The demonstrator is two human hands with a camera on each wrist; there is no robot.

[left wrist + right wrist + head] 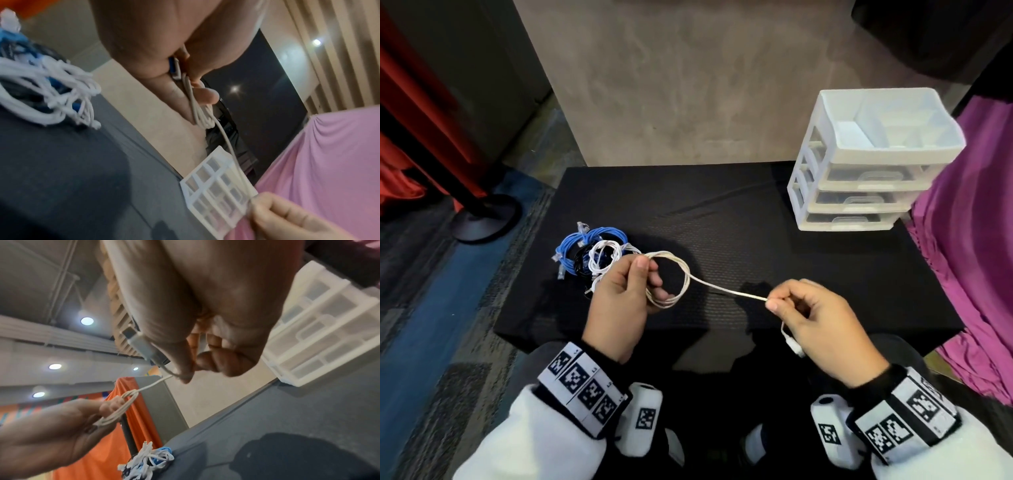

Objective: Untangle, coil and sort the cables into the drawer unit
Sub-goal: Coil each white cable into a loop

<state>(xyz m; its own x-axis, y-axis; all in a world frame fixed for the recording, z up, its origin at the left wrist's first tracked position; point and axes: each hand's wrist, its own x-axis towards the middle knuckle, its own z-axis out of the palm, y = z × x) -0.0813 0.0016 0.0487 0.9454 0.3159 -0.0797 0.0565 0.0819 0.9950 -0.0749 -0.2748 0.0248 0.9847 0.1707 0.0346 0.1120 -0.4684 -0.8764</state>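
Note:
A white cable (685, 274) is partly wound into a coil above the black table. My left hand (640, 284) grips the coil (202, 116) with thumb and curled fingers. A straight run of the cable (726, 291) stretches right to my right hand (779, 303), which pinches it between thumb and forefinger. Below that hand the cable's white plug (796, 347) dangles; in the right wrist view this plug (141, 345) lies against the thumb. The white drawer unit (859, 168) stands at the table's back right, drawers closed. A tangle of blue, black and white cables (592, 251) lies left of my left hand.
The black table (739, 222) has bare surface between the hands and the drawer unit. Purple cloth (976, 240) hangs along the right edge. Left of the table a black post base (486, 219) stands on the floor beside red fabric (421, 102). A beige wall (688, 85) rises behind.

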